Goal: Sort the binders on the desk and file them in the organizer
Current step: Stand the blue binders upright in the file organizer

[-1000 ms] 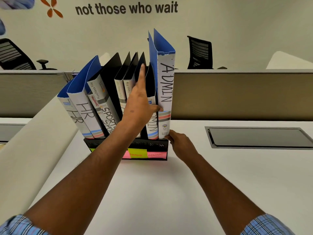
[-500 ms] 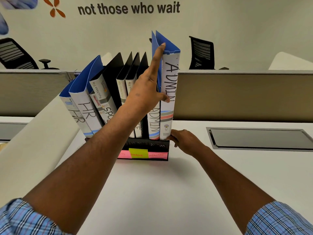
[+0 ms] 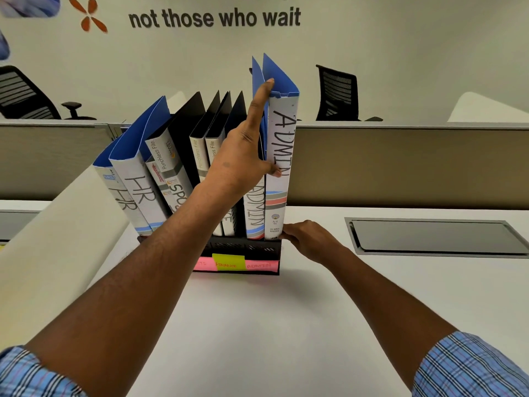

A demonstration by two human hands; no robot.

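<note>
**Settling the last ADMIN binder into its slot**

My left hand point(image 3: 243, 156) reaches up flat along the tall ADMIN binder point(image 3: 282, 167), fingers spread and extended, forefinger tip at its top edge toward twelve o'clock and thumb pressed on the spine lower down. It steadies more than it pinches. My right hand point(image 3: 307, 239) rests at the foot of the same binder, at the right end of the organizer point(image 3: 243, 249); its fingers are tucked against the binder's base and I cannot tell whether they close on anything.

The binder stands upright in the rightmost slot, at about one o'clock from the centre of the surface point(image 3: 257, 325), touching a second ADMIN binder point(image 3: 253, 222) on its left. Further toward ten o'clock, black files point(image 3: 197, 150) and two HR binders point(image 3: 137, 184) lean leftward.

I judge it stiff-boarded, light for its height, and top-heavy: the blue cover flares open above the spine. The smooth spine could slide, so the best hold is spine and cover together high up, with the other hand guiding the bottom.
</note>
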